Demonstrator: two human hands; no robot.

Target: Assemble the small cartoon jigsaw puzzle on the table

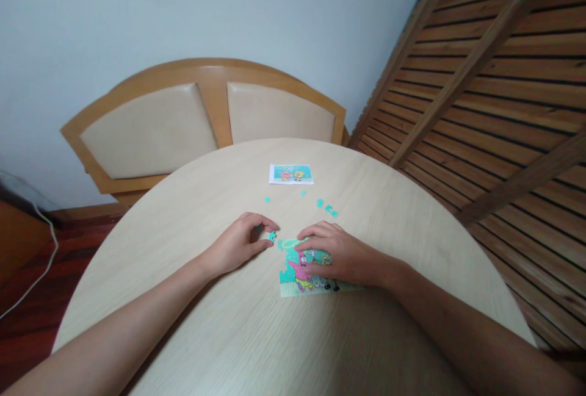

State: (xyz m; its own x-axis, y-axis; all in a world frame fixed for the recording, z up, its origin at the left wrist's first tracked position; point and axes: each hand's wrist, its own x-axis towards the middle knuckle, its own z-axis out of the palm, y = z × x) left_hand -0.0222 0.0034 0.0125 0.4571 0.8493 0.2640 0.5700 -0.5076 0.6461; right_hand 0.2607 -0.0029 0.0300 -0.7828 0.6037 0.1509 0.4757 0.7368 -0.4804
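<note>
Between the thumb and fingers of my left hand (245,238) is a small turquoise puzzle piece (271,237), just off the upper left corner of a partly assembled jigsaw puzzle (293,289). The puzzle shows a pink starfish and a yellow sponge character on turquoise, with a jagged gap along its left side. My right hand (341,252) lies over the puzzle's upper and right part, fingers spread, hiding some of it. Beyond my hands lie loose turquoise pieces (320,203), one of them alone (267,199) to the left.
A printed picture card (292,174) of the same characters lies farther back on the round wooden table (220,335). Behind the table stands a wide chair back (213,69) against the wall. Wooden slats (494,97) rise on the right; a white cable (52,243) hangs at left.
</note>
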